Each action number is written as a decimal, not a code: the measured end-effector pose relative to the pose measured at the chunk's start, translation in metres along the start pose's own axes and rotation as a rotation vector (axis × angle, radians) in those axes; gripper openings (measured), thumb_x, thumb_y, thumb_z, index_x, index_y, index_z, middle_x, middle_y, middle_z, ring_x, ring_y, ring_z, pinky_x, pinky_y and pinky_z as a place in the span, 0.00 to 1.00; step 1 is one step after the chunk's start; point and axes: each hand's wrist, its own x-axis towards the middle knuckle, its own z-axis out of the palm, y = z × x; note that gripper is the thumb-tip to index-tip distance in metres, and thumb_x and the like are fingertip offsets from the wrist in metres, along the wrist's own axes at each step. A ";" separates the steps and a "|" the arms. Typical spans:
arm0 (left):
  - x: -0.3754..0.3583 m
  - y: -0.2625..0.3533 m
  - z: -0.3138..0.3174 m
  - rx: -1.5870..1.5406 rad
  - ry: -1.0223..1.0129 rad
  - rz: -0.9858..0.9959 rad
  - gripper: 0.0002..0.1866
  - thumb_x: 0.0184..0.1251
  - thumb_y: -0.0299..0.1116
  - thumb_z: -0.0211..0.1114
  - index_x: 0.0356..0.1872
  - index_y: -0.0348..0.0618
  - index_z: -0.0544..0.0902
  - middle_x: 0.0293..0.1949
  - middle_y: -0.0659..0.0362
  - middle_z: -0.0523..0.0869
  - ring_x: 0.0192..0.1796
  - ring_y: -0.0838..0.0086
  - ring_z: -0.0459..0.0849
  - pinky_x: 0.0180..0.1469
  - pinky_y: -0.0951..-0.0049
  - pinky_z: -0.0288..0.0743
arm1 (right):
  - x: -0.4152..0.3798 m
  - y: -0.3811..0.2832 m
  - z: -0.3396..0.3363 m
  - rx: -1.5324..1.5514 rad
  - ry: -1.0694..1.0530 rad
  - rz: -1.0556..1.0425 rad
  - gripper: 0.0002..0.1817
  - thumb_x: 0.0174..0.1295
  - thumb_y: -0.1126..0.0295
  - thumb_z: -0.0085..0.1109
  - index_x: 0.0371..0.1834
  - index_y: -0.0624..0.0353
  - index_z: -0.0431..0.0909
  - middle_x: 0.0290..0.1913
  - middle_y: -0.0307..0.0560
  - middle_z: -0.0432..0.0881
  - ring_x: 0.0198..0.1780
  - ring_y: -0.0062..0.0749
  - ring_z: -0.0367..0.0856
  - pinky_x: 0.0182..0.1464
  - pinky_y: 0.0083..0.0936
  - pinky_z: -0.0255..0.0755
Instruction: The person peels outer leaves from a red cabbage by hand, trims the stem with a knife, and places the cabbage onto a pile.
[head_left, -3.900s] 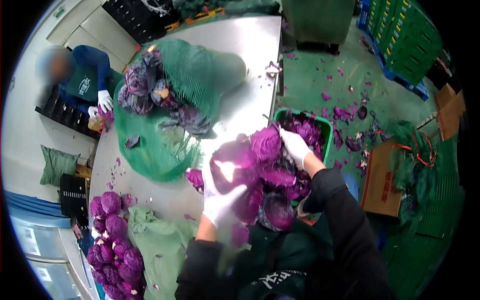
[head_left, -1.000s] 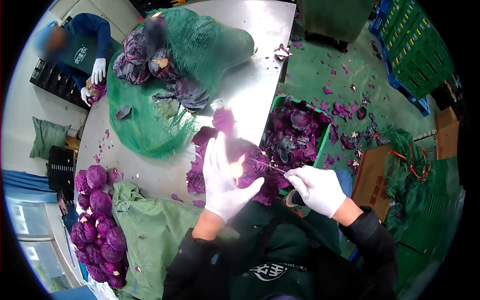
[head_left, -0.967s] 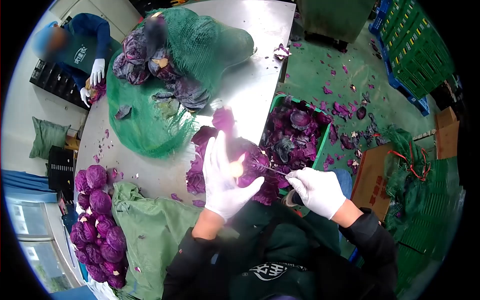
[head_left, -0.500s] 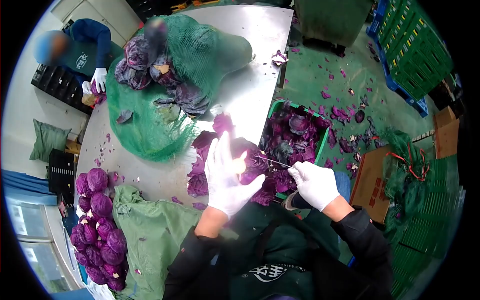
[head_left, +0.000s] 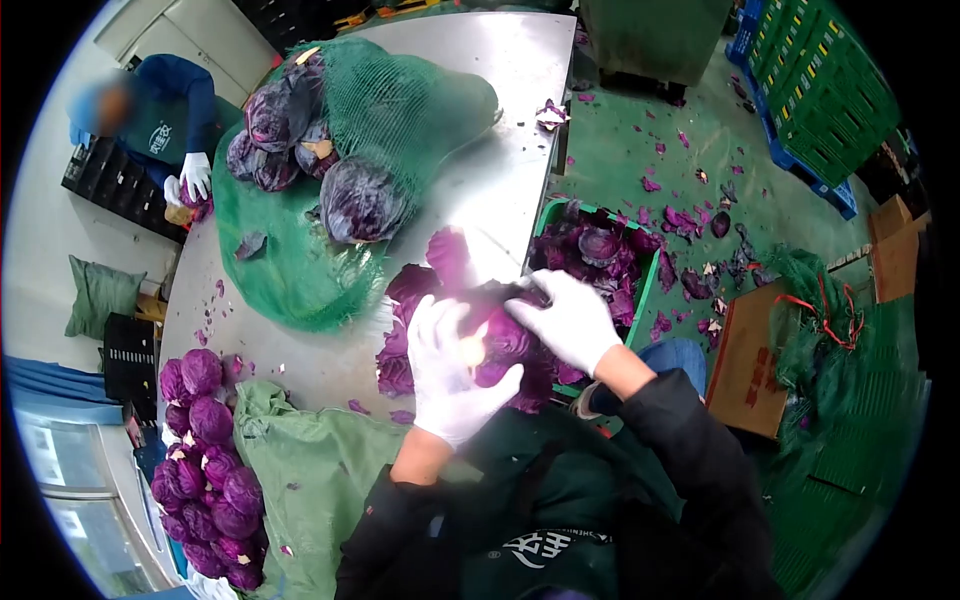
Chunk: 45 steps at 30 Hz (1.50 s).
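Observation:
A red cabbage head [head_left: 507,342] with its pale cut stem facing up is in front of me, at the table's near edge. My left hand [head_left: 448,372], in a white glove, grips its left side with the thumb below. My right hand [head_left: 572,322], also gloved, has its fingers closed on the upper right of the head, by a dark outer leaf [head_left: 488,294]. No knife can be made out now; the right hand may hide it. Loose purple leaves [head_left: 396,362] lie under and beside the head.
A green mesh bag [head_left: 375,105] with dark cabbage heads [head_left: 365,200] lies on the metal table [head_left: 520,75]. Trimmed heads [head_left: 210,420] are piled at left beside a green sack [head_left: 310,450]. A green crate [head_left: 648,290] of leaves stands right. A co-worker's gloved hand [head_left: 196,176] is far left.
My right hand has moved up and left from beside the cabbage onto it. The knife it held is out of sight. Heads at the mesh bag's mouth have shifted, with a large one in front.

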 end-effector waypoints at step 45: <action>-0.025 -0.031 -0.021 -0.427 -0.146 -0.337 0.54 0.39 0.37 0.83 0.70 0.34 0.61 0.65 0.45 0.68 0.67 0.56 0.70 0.70 0.59 0.64 | -0.028 0.016 0.007 0.128 -0.073 -0.349 0.27 0.57 0.78 0.61 0.63 0.50 0.76 0.45 0.49 0.85 0.41 0.38 0.87 0.45 0.26 0.80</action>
